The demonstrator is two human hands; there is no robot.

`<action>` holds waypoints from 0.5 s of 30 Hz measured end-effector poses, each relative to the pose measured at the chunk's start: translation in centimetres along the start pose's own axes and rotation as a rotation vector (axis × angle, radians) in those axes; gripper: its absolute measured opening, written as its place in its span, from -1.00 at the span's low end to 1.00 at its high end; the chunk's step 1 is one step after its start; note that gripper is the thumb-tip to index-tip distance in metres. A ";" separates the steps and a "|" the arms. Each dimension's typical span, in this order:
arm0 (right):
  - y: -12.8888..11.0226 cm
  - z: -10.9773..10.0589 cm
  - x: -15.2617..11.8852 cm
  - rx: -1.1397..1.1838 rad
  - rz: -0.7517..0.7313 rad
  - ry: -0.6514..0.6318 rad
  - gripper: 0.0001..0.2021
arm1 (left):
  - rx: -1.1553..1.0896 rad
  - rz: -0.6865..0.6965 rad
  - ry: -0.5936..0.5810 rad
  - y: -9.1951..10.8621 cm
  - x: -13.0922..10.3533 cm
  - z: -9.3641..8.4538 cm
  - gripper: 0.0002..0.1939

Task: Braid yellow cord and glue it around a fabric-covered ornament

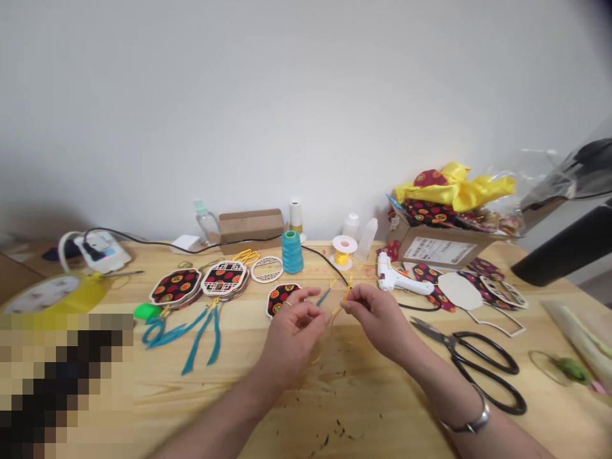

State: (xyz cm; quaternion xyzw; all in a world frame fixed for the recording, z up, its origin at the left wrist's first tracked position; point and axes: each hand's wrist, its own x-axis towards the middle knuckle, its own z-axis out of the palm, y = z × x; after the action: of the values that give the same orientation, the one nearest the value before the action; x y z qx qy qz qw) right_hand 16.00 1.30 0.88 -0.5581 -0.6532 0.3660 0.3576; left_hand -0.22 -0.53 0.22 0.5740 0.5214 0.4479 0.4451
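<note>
My right hand (377, 319) pinches a thin yellow cord (348, 288), its end sticking up above the fingertips. Close by, my left hand (296, 331) brings thumb and index finger together on the same cord, with its other fingers loosely raised. A bit of teal thread (324, 297) shows just beyond the left fingertips. Partly hidden behind the left hand lies a small panel covered in dark flowered fabric (277, 299). A teal thread cone (292, 253) and a spool of yellow cord (342, 257) stand farther back.
Large black-handled scissors (488, 357) lie right of my right forearm. Behind them are a white glue gun (404, 280) and a cardboard box (437, 245) of fabric. Stacked fabric panels with teal tassels (216, 335) lie left. Yellow tape (52, 293) sits far left.
</note>
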 end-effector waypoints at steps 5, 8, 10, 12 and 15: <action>0.1 0.5 0.0 0.182 0.102 -0.034 -0.83 | 0.039 0.141 -0.069 -1.3 -0.8 0.5 -0.92; -0.3 0.8 -0.1 0.424 0.203 -0.150 -0.81 | 0.068 0.105 -0.132 -1.8 -1.1 0.9 -0.90; -0.6 1.0 -0.3 0.542 0.228 -0.211 -0.80 | 0.067 0.092 -0.153 -1.9 -1.0 1.0 -0.88; -0.7 1.0 -0.4 0.624 0.239 -0.246 -0.78 | 0.036 0.088 -0.167 -1.8 -1.0 1.1 -0.86; -0.8 0.9 -0.5 0.666 0.251 -0.259 -0.76 | -0.052 0.066 -0.192 -1.2 -0.9 1.0 -0.85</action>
State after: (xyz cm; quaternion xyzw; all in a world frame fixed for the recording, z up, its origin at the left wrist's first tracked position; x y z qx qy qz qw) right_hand 14.96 0.64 1.12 -0.4361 -0.4647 0.6667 0.3865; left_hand 0.46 -1.38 -1.24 0.6193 0.4455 0.4185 0.4928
